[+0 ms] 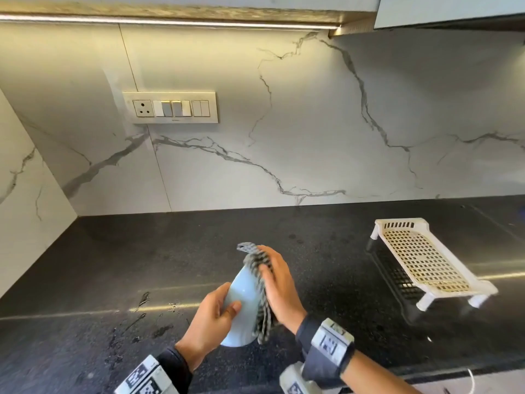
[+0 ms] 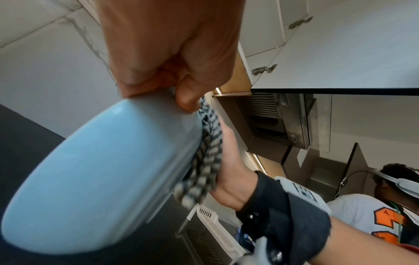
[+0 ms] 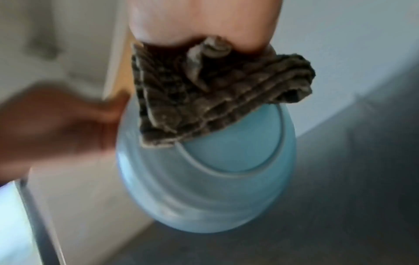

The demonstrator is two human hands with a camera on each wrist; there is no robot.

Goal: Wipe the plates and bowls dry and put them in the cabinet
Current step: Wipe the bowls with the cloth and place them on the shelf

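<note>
A light blue plate (image 1: 244,294) stands on edge above the black counter (image 1: 113,251). My left hand (image 1: 227,301) grips its near rim, thumb on the face turned left. My right hand (image 1: 277,277) lies flat on a folded grey checked cloth (image 1: 257,263) and presses it against the plate's right side. In the right wrist view the cloth (image 3: 204,93) covers the top of the plate's underside (image 3: 226,156), just under my right palm (image 3: 204,18), and the left hand (image 3: 56,122) is blurred. The left wrist view shows the plate (image 2: 102,170), the cloth (image 2: 208,143) and my left hand (image 2: 176,71).
A white perforated rack (image 1: 423,260) stands on the counter to the right, over a dark tray. Water smears (image 1: 145,300) mark the counter to the left. A switch panel (image 1: 170,107) sits on the marble wall. A cabinet (image 1: 449,9) hangs upper right.
</note>
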